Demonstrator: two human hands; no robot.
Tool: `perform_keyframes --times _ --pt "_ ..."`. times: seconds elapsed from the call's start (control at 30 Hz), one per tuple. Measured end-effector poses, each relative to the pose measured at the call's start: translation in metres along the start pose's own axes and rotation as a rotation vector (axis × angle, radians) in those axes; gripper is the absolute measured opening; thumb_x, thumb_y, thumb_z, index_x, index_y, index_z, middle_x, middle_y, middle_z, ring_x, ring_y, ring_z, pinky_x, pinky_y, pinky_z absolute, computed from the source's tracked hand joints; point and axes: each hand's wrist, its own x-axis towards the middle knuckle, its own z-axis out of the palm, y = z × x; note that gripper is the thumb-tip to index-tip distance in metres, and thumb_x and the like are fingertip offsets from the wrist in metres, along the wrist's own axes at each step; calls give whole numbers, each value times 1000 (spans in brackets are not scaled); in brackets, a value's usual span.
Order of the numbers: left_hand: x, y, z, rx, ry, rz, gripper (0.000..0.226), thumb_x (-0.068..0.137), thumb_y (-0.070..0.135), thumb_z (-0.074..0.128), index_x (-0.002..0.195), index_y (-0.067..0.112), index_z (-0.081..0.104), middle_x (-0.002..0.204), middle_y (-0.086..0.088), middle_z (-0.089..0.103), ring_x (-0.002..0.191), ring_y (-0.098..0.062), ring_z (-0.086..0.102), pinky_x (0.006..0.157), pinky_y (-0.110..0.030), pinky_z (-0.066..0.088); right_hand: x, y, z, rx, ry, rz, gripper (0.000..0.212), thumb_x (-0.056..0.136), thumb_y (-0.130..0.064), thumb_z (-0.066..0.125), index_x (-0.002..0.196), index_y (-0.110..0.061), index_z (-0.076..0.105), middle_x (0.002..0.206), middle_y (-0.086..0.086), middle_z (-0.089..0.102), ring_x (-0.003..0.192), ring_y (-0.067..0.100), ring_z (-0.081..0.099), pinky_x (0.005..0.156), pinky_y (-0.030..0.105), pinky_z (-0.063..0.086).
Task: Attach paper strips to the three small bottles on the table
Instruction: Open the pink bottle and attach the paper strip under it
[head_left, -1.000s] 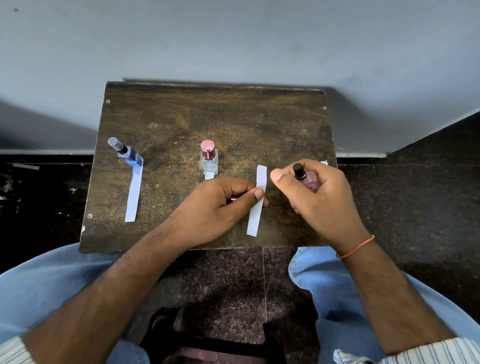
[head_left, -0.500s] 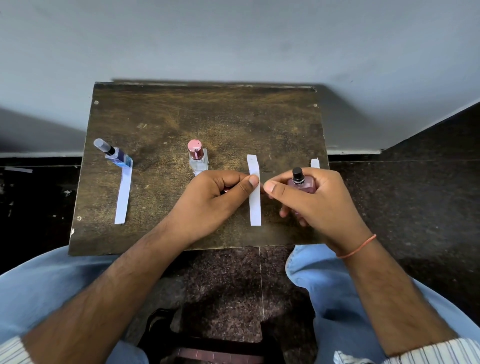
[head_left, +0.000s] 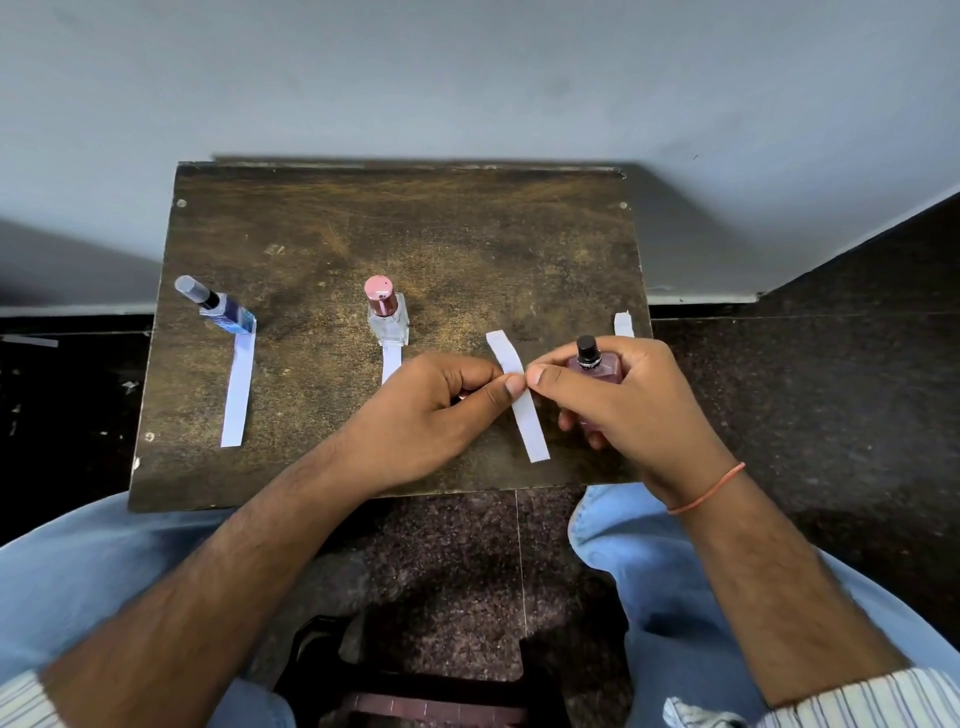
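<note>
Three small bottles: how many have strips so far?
Looks done: the blue bottle and clear pink-capped bottle each trail a white strip. In hand: right hand holds the black-capped pink bottle; left hand pinches its loose white paper strip. Left: attaching it.

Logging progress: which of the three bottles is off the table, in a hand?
The black-capped pink bottle, gripped in the right hand. The blue bottle and pink-capped clear bottle stand on the table.

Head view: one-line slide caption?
Left hand brings a paper strip to the black-capped bottle held in the right hand.
</note>
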Motion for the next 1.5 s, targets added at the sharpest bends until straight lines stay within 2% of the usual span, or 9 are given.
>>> perform_keyframes --times 0.27,0.37,0.53,0.7,0.8,0.9,1.03,1.23,1.5 --pt "-6 -6 -6 51 -47 5 47 113 28 60 69 14 55 63 3 43 55 -11 38 49 -31 31 1 -6 9 -67 -41 48 12 94 -22 82 85 -14 84 57 3 65 55 11 58 46 21 41" --pt "-11 -11 -12 39 -80 -19 41 113 31 60 78 11 66 67 -16 54 57 -24 48 50 -47 42 3 -8 15 -120 -21 50 25 92 -25 80 84 -2 78 55 7 65 52 10 55 47 19 42" --pt "-18 -10 -23 30 -56 -77 22 111 37 63 121 32 82 102 -1 84 95 -41 76 84 -61 61 15 -10 12 -308 147 87 32 87 -30 76 79 1 73 59 19 66 42 6 54 50 29 43" --pt "-22 -14 -29 0 -31 -79 21 111 38 64 122 37 82 107 10 84 98 -44 77 88 -66 61 23 -12 4 -470 290 180 29 78 -40 71 71 -12 73 49 5 68 37 7 56 53 28 45" --pt "-24 -18 -32 -16 -36 -71 21 111 39 64 122 38 81 108 0 85 96 -52 75 88 -74 59 24 -15 4 -515 301 196 17 78 -42 69 73 -29 76 48 1 69 43 7 62 56 33 52" --pt "-26 -22 -34 -10 -30 -56 23 109 43 62 122 39 81 105 -3 85 95 -45 77 85 -65 62 23 -19 5 -545 315 198 15 78 -43 67 74 -33 76 48 1 69 47 10 65 62 40 62" --pt "-27 -24 -36 -7 -11 -35 20 111 34 65 119 34 83 91 27 79 77 5 67 72 -16 51 23 -20 6 -566 336 219 22 76 -44 67 71 -24 76 47 1 69 47 10 66 64 41 63" --pt "-30 -16 -37 -52 -39 -65 18 110 34 65 116 35 82 71 -4 65 64 -20 51 63 -32 41 24 -19 6 -605 335 239 29 76 -43 67 66 -16 75 47 0 69 45 8 66 64 41 64" --pt "-32 -15 -36 -121 -86 -78 18 112 26 63 119 32 79 68 7 52 59 -14 44 55 -28 36 26 -14 5 -592 328 229 25 76 -43 69 67 -21 78 52 -6 72 49 6 72 66 39 65"
